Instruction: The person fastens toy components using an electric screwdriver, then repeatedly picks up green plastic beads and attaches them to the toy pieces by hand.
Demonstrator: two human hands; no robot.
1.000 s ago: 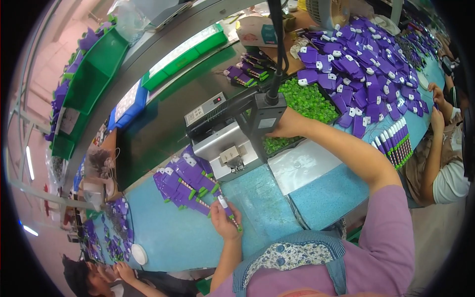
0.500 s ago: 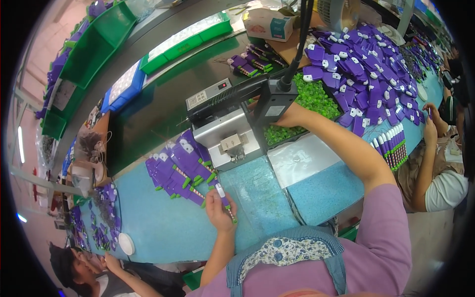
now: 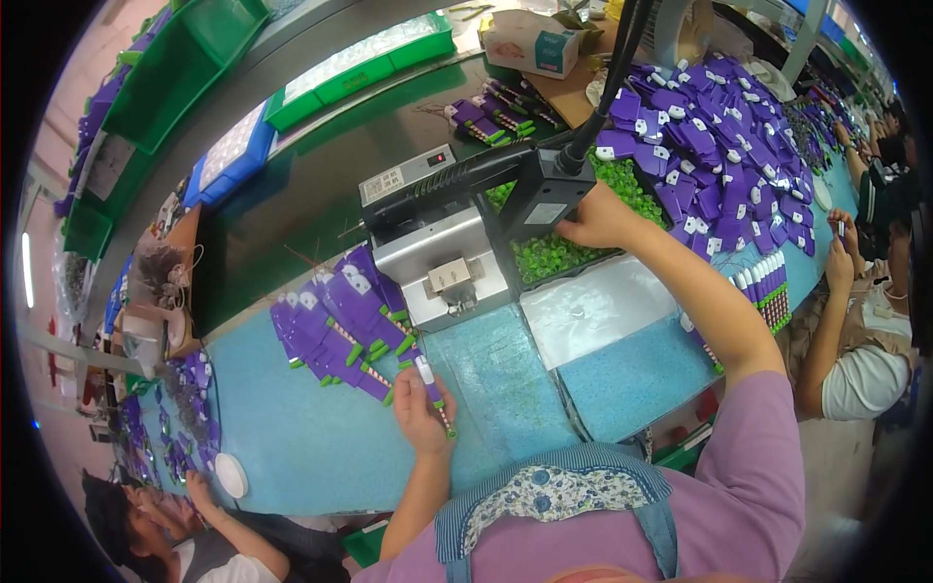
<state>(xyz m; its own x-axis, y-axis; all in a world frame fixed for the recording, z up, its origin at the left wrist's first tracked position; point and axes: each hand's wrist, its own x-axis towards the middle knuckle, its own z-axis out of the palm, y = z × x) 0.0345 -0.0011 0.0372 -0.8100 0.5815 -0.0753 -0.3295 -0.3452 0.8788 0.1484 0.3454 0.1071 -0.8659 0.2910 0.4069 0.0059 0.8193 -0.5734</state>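
Observation:
My left hand point(image 3: 419, 416) is closed around a slim purple stick point(image 3: 437, 396) with a white upper end, a striped side and a green tip, held just above the blue table mat. Beyond it lies a fanned pile of purple pieces point(image 3: 340, 316) with green ends. Out to the right, my right hand point(image 3: 601, 220) reaches over a tray of small green caps point(image 3: 554, 260). A black box on an arm point(image 3: 549, 194) covers part of that hand, so its fingertips are hidden. Between the hands stands a silver metal press-like machine point(image 3: 442, 267) with a small block on its front.
A big heap of purple pieces with white ends point(image 3: 729, 146) fills the back right. Beside it stands a row of striped sticks point(image 3: 763, 291). A white sheet point(image 3: 593, 306) lies before the cap tray. Co-workers sit at left point(image 3: 146, 534) and right point(image 3: 855, 360).
My right hand has shifted a little to the right over the green caps. The left hand still holds the stick in nearly the same place. The whole view has moved slightly.

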